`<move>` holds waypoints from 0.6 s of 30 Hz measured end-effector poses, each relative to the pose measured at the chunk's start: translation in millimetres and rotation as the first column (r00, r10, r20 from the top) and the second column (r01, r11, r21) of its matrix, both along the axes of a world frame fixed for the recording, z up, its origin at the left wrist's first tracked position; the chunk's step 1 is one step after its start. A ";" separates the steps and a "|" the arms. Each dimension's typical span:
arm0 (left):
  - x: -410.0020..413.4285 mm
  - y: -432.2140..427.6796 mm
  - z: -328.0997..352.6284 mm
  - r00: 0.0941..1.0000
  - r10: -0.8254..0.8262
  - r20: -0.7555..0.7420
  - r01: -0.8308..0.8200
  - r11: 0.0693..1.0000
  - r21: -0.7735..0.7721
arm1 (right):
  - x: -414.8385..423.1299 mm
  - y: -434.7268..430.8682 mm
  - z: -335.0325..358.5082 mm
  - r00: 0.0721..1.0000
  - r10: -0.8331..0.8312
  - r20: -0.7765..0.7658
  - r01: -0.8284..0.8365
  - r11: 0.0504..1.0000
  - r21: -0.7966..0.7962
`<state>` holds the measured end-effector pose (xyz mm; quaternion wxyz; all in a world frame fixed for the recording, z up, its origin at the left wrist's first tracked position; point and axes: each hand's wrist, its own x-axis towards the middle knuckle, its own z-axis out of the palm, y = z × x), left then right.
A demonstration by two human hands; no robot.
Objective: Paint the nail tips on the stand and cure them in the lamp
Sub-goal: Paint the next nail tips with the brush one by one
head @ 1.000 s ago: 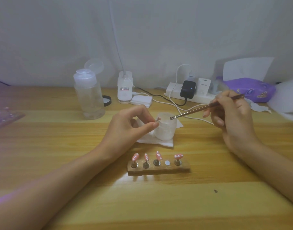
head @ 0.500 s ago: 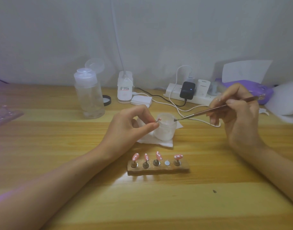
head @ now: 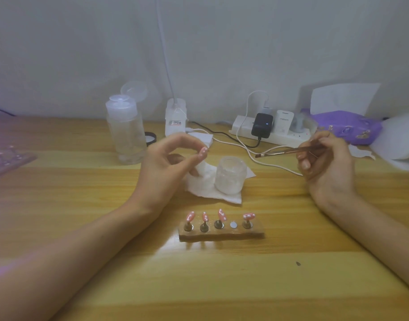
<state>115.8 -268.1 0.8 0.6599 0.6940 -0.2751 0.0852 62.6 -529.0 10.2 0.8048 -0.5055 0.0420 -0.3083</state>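
Moved since a second ago: my left hand (head: 166, 163) has lifted its nail tip (head: 203, 152) up and away from the jar (head: 230, 176), and the brush (head: 277, 153) has drawn back to the right, clear of the rim.
Stand (head: 222, 232): nearest me on the desk (head: 222, 286); four dotted tips (head: 190, 216) stand on pegs, and one magnet seat (head: 233, 225) is bare.
Left hand: thumb and forefinger pinch the pink, white-dotted nail tip above the tissue (head: 212, 195).
Right hand (head: 324, 161): fingers curl round the brush, bristles pointing left, well apart from the tip.
Doing it well: I judge the pinch should stay off the painted face. Load the brush lightly and stroke along the tip before seating it on the bare magnet.
Writing: the white plug (head: 284, 121) on the power strip (head: 280, 137) reads perhaps "PISEN". The red label on the white unit (head: 175, 117) is too blurred to read.
Lamp: I cannot pick it out.
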 end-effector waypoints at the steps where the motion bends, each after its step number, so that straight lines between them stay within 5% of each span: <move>1: -0.8 0.7 3.1 1.000 0.001 0.019 -0.001 0.999 -0.033 | 0.3 0.3 0.1 1.000 0.002 -0.011 -0.002 1.000 0.012; 8: -14.5 1.8 21.6 0.983 -0.037 0.178 0.070 0.981 -0.182 | 1.4 2.3 -1.1 0.999 0.036 -0.028 -0.037 0.999 -0.039; 18: -28.4 -0.3 50.0 0.982 -0.116 0.147 0.117 0.993 -0.003 | 0.3 4.5 0.3 0.999 0.035 -0.041 -0.038 0.996 -0.075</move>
